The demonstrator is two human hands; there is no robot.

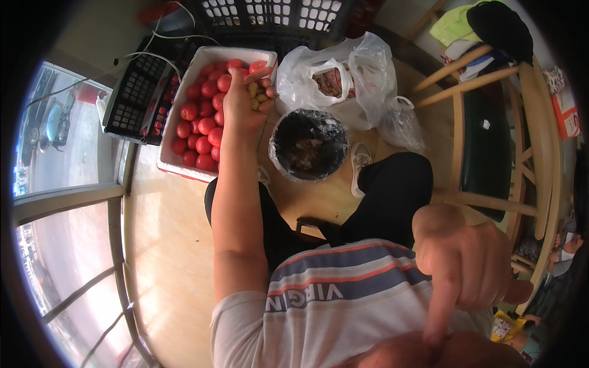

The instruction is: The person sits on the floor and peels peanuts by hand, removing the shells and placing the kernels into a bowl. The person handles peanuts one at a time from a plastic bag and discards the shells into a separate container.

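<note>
My left hand (pixel 246 99) is stretched out over the right side of a white foam box (pixel 168 158) of red tomatoes (pixel 202 145). Several small yellow-brown pieces that look like unshelled peanuts (pixel 256 97) lie in its palm, fingers loosely curled around them. Close to the camera, my right hand (pixel 464 267) is raised at the lower right, index finger reaching down to the edge of my face; whether its curled fingers hold anything is hidden. Between my feet stands a bin (pixel 272 152) lined with black plastic, with brown scraps (pixel 307 152) inside. Behind it, a white plastic bag (pixel 294 78) holds brown pieces.
Black plastic crates (pixel 133 99) stand left of the foam box and at the back (pixel 276 27). A smaller clear bag (pixel 404 124) sits right of the bin. Wooden chairs (pixel 490 204), one bearing clothes (pixel 460 27), are on the right. A framed window (pixel 69 198) fills the left side.
</note>
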